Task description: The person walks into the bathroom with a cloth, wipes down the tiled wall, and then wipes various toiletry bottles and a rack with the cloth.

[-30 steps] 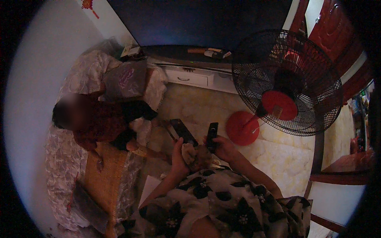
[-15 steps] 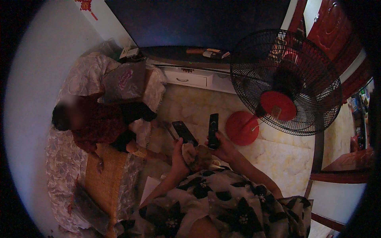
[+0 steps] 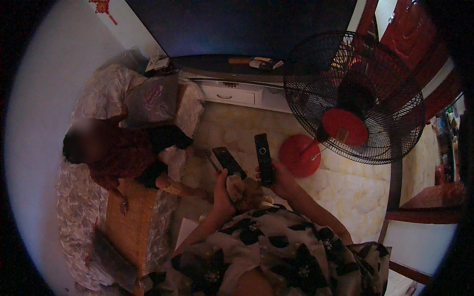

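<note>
My left hand (image 3: 223, 190) holds a black remote control (image 3: 228, 162), tilted up and to the left, together with a crumpled beige cloth (image 3: 244, 191) that lies against the palm. My right hand (image 3: 279, 178) grips a second black remote control (image 3: 263, 158), longer and held nearly upright, with a round button near its top. The two remotes are side by side, a short gap apart, above my patterned black-and-white clothing (image 3: 276, 251).
A black standing fan (image 3: 353, 96) with a red hub and round red base (image 3: 299, 156) stands to the right. A person in dark red (image 3: 121, 155) lies on a sofa with a woven mat (image 3: 131, 222) at left. A white low cabinet (image 3: 237, 91) sits under a dark screen.
Both hands have lifted the remotes slightly and drawn them more upright and closer together. The person on the sofa has barely moved.
</note>
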Demonstrator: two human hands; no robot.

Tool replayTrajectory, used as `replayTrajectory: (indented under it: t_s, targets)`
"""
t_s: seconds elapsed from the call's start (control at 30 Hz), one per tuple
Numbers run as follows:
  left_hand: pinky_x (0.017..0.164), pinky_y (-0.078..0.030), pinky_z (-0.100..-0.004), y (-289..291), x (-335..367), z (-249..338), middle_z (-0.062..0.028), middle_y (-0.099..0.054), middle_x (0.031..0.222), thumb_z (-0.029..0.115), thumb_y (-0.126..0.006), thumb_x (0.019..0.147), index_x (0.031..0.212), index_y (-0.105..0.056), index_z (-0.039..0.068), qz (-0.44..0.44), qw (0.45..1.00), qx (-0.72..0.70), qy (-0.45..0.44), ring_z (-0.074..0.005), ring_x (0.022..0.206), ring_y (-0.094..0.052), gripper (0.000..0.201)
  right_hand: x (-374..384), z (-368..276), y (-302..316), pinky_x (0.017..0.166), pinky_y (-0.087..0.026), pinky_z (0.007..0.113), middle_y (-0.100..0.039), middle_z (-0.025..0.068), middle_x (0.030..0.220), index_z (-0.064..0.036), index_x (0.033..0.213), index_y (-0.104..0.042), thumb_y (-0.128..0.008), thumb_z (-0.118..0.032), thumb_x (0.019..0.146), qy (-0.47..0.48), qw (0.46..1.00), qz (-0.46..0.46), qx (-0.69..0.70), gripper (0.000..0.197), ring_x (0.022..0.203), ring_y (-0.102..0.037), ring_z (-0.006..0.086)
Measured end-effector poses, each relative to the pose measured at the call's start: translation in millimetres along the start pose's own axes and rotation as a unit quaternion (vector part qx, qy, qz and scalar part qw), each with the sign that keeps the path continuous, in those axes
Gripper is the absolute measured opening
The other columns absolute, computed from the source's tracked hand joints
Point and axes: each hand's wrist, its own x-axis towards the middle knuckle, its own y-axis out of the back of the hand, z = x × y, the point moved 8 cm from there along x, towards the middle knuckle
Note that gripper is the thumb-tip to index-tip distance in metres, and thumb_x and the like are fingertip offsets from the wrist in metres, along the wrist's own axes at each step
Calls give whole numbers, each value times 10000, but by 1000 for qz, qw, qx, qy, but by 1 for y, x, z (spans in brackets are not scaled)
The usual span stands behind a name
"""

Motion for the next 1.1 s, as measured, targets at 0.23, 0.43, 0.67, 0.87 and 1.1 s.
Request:
replayTrajectory:
  t_s: [0.23, 0.43, 0.67, 0.87, 1.1]
  targets:
    - [617, -471, -403, 5, 12, -1, -79, -590, 778, 510, -486, 811, 885, -573, 118, -104, 992, -66, 22, -253, 707, -574, 408, -6, -9, -9, 789, -465, 370, -585, 144, 1016, -52, 1158, -457, -412, -452, 902, 25, 998, -38, -45, 477, 865, -574, 251]
    - [674, -485, -360, 7, 22, 4, -72, -599, 797, 459, -471, 842, 922, -576, 85, -109, 992, -44, -38, -226, 720, -585, 397, -6, -8, -13, 800, -459, 373, -587, 148, 1009, -52, 1155, -460, -356, -429, 925, 27, 998, -50, -33, 454, 860, -573, 250]
    - [740, -484, -316, 17, 28, 10, -75, -610, 858, 414, -444, 868, 992, -564, 53, -76, 992, -23, -95, -200, 776, -596, 400, -3, -3, -11, 797, -468, 387, -580, 141, 1030, -57, 1158, -457, -306, -410, 941, 17, 998, -59, -27, 441, 871, -574, 244]
    - [749, -486, -318, 13, 22, 11, -70, -611, 856, 407, -441, 873, 998, -565, 59, -90, 991, -7, -98, -198, 783, -600, 390, -7, -5, -16, 815, -460, 391, -567, 146, 1055, -59, 1185, -425, -326, -405, 940, 29, 995, -52, -79, 435, 890, -568, 240]
    - [700, -505, -317, 12, 17, 8, -64, -613, 824, 425, -444, 872, 983, -574, 59, -78, 993, -9, -91, -195, 748, -607, 403, -9, -9, -29, 836, -450, 378, -553, 139, 1091, -51, 1187, -416, -366, -356, 938, 45, 994, -90, -42, 397, 933, -558, 229]
